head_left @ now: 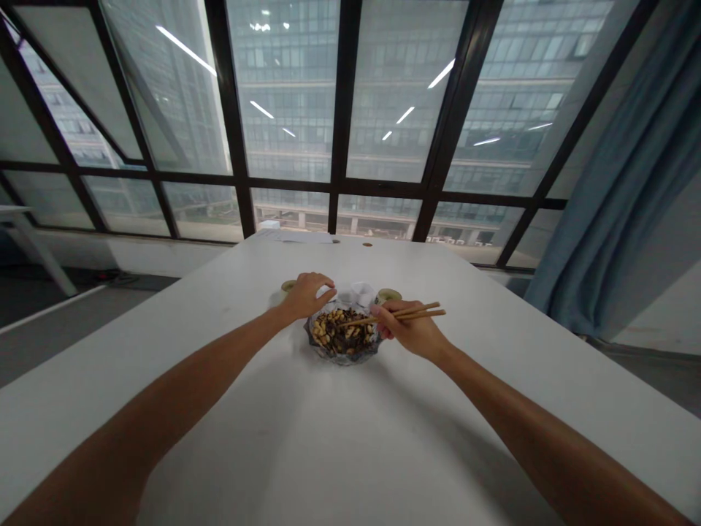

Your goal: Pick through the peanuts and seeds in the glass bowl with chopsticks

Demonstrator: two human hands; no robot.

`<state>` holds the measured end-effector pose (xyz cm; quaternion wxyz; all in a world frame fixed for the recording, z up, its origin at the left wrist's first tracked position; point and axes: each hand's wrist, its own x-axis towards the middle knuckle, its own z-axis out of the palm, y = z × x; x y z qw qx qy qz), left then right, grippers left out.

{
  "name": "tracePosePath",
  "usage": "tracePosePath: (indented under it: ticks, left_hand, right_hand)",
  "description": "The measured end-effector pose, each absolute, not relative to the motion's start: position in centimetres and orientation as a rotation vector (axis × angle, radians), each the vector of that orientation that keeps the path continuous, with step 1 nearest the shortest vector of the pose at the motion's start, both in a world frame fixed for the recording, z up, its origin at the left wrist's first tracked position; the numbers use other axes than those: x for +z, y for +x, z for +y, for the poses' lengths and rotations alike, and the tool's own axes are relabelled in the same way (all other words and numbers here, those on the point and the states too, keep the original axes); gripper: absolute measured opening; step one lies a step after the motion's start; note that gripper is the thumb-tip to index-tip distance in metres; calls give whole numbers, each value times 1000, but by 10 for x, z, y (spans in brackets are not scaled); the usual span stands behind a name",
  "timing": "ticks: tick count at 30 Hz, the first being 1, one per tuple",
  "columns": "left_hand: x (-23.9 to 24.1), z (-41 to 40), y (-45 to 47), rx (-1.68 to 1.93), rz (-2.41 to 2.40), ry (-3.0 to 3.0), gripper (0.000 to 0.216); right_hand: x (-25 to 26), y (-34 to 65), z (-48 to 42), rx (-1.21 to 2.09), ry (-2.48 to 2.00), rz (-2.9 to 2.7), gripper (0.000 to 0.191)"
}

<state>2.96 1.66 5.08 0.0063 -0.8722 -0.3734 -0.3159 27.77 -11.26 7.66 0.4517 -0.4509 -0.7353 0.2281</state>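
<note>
My right hand (408,329) is closed around a pair of wooden chopsticks (416,313), gripped near their middle. Their tips reach left into a clear, crinkled-looking bowl (344,360). Yellowish and dark brown pieces (345,332), too small to name, fill that bowl. At the bowl's left rear rim is my left hand (308,294), its fingers curved and its thumb apart, with a gap between them. Whether it touches the rim I cannot tell. Just behind the bowl lies something white and crumpled (361,294).
Round greenish things sit on either side: one (288,286) partly behind my left hand, another (388,295) behind my right. The long white table (246,424) runs toward large windows. White sheets (307,237) lie at its far end. A blue curtain (607,212) hangs right.
</note>
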Motion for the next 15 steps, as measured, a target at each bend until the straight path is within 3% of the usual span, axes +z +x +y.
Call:
tracePosePath:
  ticks: [8, 15]
  left_hand:
    - [16, -9, -6, -1344, -1019, -2695, 23]
    - [2, -17, -5, -1514, -996, -2726, 21]
  right_hand:
    - [77, 290, -117, 527, -1087, -1772, 54]
    - [70, 277, -122, 524, -1065, -1948, 42]
